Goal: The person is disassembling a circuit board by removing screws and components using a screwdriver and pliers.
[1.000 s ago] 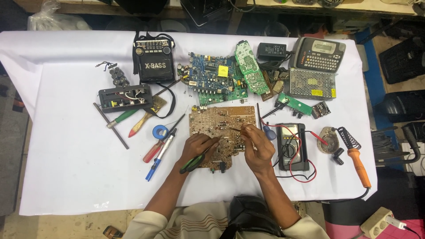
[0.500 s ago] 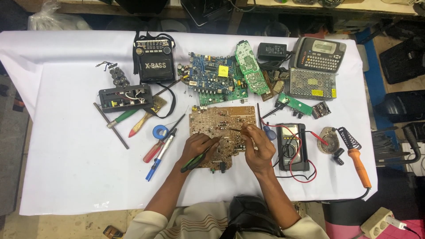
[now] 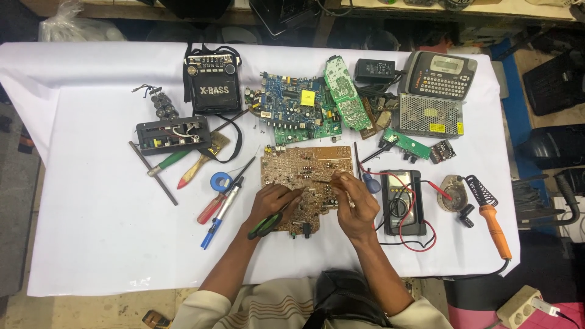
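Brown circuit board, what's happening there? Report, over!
Left hand holds green-handled tool. Right hand holds thin probe on brown circuit board. Multimeter beside, nothing blocking.

Brown board — partly hidden by hands.

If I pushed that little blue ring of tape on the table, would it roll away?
Probably not at first: the blue tape roll lies flat on the white cloth, so a push would likely slide it. Stood on its edge, its round shape could roll. It looks small and hollow, so it is probably light, and the red-handled screwdriver right beside it might stop it.
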